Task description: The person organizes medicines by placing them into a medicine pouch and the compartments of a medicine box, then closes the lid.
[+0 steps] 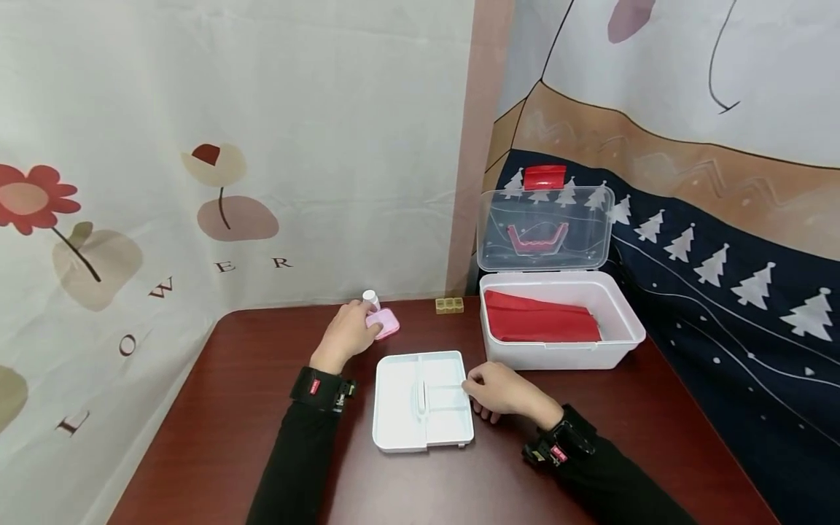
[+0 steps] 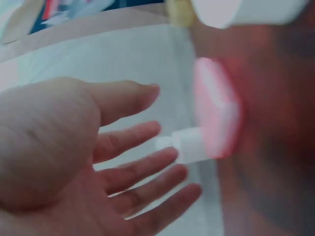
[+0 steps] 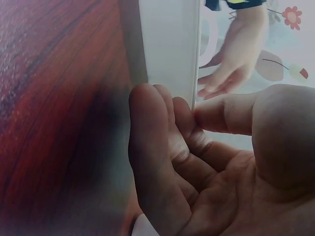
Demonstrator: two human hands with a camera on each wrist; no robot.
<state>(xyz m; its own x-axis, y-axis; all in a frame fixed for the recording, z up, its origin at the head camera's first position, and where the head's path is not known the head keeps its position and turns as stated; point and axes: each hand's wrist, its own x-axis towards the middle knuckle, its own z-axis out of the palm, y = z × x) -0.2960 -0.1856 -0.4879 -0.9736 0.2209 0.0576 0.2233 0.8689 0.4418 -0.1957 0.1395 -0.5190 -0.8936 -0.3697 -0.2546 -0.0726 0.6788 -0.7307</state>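
A white divided box [image 1: 399, 402] lies flat on the table, with a raised strip along its middle and compartments on its right side. My right hand [image 1: 502, 394] is at its right edge; in the right wrist view the thumb and curled fingers [image 3: 147, 113] meet at the box's rim [image 3: 170, 54]. My left hand [image 1: 348, 334] reaches to a small pink case [image 1: 386, 323] and a white bottle [image 1: 370, 298] near the back edge. In the left wrist view its fingers [image 2: 142, 169] are spread and relaxed beside the bottle and the blurred pink case [image 2: 216, 108], gripping neither.
At the back right stands a white bin [image 1: 551, 356] with red cloth [image 1: 541, 321] in it and its clear lid [image 1: 545, 230] raised. A small yellow compartment box [image 1: 449, 305] sits at the back edge. Printed curtains [image 1: 341, 146] rise behind the table [image 1: 216, 408].
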